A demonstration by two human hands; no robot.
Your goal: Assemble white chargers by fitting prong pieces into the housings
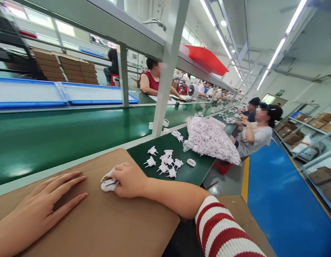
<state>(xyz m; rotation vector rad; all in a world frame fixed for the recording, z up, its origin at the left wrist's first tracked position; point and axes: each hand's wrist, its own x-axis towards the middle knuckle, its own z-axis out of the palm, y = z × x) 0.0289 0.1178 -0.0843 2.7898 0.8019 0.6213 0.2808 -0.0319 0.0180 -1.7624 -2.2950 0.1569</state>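
Observation:
My left hand lies flat, fingers spread, on a brown cardboard sheet at the near edge of the bench. My right hand, in a red-and-white striped sleeve, rests on the same sheet and is closed around small white plastic plug parts. Just beyond it, several loose white plug parts lie scattered on the green bench top. A large clear bag full of white plug parts sits further right on the bench.
A green conveyor belt runs along the left behind a grey post. Blue trays and cardboard boxes stand beyond it. Co-workers sit along the line; one person sits close on the right. Shelves line the blue-floored aisle.

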